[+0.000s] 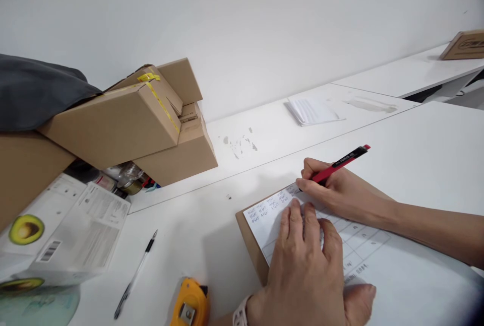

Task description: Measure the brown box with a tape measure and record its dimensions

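1. From where I stand, the right hand (pixel 340 195) is grasping a red pen (pixel 338 166) between thumb and fingers, low on the barrel. That grip looks chosen for fine control, with the tip pointed down at the paper and the clicker end tilted up and away.

2. The sheet of paper (pixel 260 227) lies on a brown board (pixel 251 248), whose border shows along the left and upper edges. The board presumably gives the paper a firm backing.

3. Small handwritten entries fill the corner of the sheet beside the pen tip; I can't read them reliably from here. A printed grid shows lower down, partly hidden by the hands.

4. The left hand (pixel 308 265) grasps nothing: it is spread palm down across the sheet, fingers extended, probably to stop the paper from slipping. A pale band (pixel 240 313) circles that wrist.

5. On the tabletop (pixel 181 210), left of the board, lie a clear pen (pixel 136 270) with a black grip and a yellow tape measure (pixel 191 303), both apart from the hands and seemingly set within easy reach.

6. Cardboard boxes (pixel 113 122) are piled at the left by the wall, perhaps to leave working room. Loose papers (pixel 313 110) rest farther back, beyond the board.
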`<state>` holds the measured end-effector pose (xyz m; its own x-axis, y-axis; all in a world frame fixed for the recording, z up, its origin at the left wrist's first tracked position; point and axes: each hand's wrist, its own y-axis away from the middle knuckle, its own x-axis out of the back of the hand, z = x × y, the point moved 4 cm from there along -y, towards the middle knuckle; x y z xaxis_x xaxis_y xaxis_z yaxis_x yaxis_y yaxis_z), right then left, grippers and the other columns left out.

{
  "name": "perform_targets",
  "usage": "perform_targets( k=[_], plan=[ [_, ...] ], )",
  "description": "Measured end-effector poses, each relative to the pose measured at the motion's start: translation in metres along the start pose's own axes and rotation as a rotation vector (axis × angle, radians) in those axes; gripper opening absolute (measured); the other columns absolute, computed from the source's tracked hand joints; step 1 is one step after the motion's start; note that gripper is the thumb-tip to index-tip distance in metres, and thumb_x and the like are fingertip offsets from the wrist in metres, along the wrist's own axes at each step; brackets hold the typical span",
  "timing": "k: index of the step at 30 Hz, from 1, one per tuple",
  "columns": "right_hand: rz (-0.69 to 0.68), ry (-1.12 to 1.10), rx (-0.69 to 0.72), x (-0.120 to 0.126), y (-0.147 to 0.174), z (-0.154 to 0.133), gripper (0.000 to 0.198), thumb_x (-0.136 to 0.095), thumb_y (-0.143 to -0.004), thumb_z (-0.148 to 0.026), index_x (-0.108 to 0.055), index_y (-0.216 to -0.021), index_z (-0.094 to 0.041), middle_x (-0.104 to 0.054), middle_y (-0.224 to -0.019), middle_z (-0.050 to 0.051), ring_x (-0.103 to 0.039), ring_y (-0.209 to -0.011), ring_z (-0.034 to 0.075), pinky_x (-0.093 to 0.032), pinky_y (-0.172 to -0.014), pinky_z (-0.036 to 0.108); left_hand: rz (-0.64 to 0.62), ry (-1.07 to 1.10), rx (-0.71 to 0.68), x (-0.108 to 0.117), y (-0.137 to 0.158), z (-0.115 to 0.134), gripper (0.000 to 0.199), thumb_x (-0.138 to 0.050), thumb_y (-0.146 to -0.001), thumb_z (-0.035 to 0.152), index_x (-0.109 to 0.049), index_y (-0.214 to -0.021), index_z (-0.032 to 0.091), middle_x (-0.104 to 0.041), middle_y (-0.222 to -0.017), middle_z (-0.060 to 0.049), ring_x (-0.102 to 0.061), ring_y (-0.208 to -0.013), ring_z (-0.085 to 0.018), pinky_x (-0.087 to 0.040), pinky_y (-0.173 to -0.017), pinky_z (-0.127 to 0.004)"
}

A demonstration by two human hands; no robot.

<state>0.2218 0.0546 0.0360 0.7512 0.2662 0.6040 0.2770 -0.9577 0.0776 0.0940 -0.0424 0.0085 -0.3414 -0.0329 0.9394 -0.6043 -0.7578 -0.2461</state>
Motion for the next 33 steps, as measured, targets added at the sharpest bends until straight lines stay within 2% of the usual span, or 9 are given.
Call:
perform_targets(
  k=[13, 23, 33],
  plan=[
    [-0.019, 0.045, -0.006, -0.0006, -0.001, 0.0018, 0.026, -0.058, -0.09, -0.039, -0.047, -0.073, -0.023, -0.047, -0.058, -0.005, -0.038, -0.054, 0.012, -0.032, -0.05, 0.027, -0.012, 0.006, 0.003, -0.0013, 0.0006, -0.0005, 0.073, -0.038, -0.099, 0.059, -0.049, -0.145, 0.003, -0.044, -0.154, -0.029, -0.032, -0.149, -0.044, -0.04, -0.117, -0.057],
    [-0.015, 0.037, 0.01, 0.0001, -0.0007, 0.0007, 0.025, -0.058, -0.09, -0.039, -0.047, -0.073, -0.024, -0.046, -0.057, -0.005, -0.038, -0.053, 0.012, -0.03, -0.048, 0.027, 0.014, 0.009, -0.008, -0.0007, 0.0012, 0.0008, 0.072, -0.038, -0.099, 0.058, -0.051, -0.143, 0.003, -0.044, -0.153, -0.03, -0.034, -0.147, -0.044, -0.04, -0.116, -0.057],
    [0.016, 0.025, -0.011, 0.0001, -0.0003, 0.002, 0.026, -0.058, -0.091, -0.038, -0.045, -0.074, -0.024, -0.042, -0.058, -0.006, -0.036, -0.055, 0.012, -0.03, -0.049, 0.027, -0.013, 0.036, 0.012, 0.0006, 0.0009, 0.0, 0.074, -0.039, -0.098, 0.06, -0.052, -0.143, 0.003, -0.043, -0.153, -0.03, -0.032, -0.148, -0.045, -0.038, -0.117, -0.057]
  ],
)
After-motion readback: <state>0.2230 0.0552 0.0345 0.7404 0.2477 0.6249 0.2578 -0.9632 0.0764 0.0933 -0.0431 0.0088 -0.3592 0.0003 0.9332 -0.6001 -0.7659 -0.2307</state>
